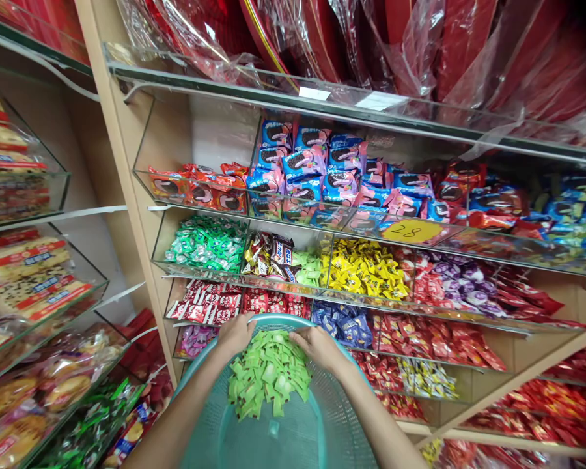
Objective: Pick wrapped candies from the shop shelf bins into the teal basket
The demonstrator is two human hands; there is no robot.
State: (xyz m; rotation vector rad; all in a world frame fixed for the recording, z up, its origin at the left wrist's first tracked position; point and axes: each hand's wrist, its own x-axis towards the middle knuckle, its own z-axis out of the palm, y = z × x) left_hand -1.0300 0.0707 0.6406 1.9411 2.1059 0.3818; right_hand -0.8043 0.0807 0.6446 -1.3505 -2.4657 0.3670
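A teal plastic basket (273, 449) with perforated sides is below me, its far rim against the candy shelves. Inside, toward that rim, lies a heap of small green-wrapped candies (271, 371). My left hand (237, 333) is closed at the far rim, left of the heap. To the right of the heap, my right hand (317, 346) is curled at the rim, its thumb side close to the candies. The undersides of both hands are hidden. Just beyond the basket, a shelf bin holds dark-wrapped candy bars (278, 254) beside similar green candies (308, 268).
Glass-fronted shelves rise ahead, with green candies (208, 242), yellow candies (366, 268) and blue cookie packs (305, 163). A yellow tag (415, 230) reads 28. Packaged pastries (29, 273) fill the left shelves. A slanted wooden strip (517, 384) crosses at right.
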